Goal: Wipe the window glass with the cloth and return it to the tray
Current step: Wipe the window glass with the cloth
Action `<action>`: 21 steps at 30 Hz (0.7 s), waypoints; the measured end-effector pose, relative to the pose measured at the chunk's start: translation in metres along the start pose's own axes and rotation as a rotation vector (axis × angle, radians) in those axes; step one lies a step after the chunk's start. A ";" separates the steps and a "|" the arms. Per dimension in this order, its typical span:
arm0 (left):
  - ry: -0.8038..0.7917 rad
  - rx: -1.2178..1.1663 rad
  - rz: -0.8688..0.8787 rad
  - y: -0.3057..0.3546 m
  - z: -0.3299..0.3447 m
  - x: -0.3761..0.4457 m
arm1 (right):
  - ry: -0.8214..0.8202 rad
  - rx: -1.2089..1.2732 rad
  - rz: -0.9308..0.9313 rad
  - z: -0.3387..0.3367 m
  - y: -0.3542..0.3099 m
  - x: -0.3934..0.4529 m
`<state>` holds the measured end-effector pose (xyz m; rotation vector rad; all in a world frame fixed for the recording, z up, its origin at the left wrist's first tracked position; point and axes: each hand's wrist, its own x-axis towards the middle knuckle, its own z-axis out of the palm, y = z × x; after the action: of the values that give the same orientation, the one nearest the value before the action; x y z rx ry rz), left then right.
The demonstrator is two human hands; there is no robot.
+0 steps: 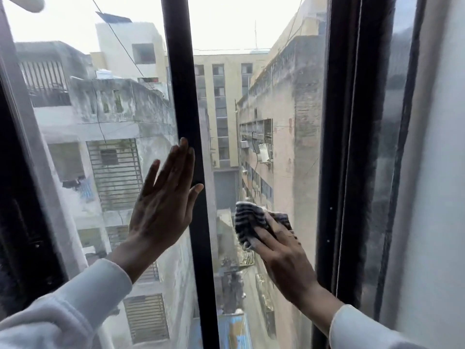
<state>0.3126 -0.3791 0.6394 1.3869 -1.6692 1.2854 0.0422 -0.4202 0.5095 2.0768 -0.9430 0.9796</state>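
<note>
- Presently, the right hand point(281, 250) is clamped on the striped black-and-white cloth point(249, 220), pressing it flat to the right-hand clear window glass pane point(264, 96); the cloth sits low on that pane, just right of the dark vertical frame bar point(187, 122)
- Left hand point(163, 195): open, fingers spread, holding nothing; palm against the left-hand pane point(88, 122), thumb touching the frame bar
- Risk: the bare left palm may smear the glass it braces on; the cloth's loose upper fold could slip from under the fingers; the upper glass could go unwiped
- Count: one cloth; two hands; two white sleeves point(75, 306); two panes; one bar between them; tray, none in view
</note>
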 end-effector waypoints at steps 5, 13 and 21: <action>0.022 0.086 0.007 0.001 0.001 0.000 | 0.123 -0.041 -0.193 -0.014 0.019 0.094; 0.012 0.115 -0.024 0.004 -0.003 0.000 | 0.247 0.123 0.273 -0.016 0.028 0.060; 0.017 0.105 -0.039 0.006 0.000 -0.003 | 0.352 0.084 0.234 -0.055 0.077 0.142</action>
<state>0.3078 -0.3786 0.6348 1.4579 -1.5753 1.3765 0.0260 -0.4652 0.6735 1.8017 -0.9838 1.4728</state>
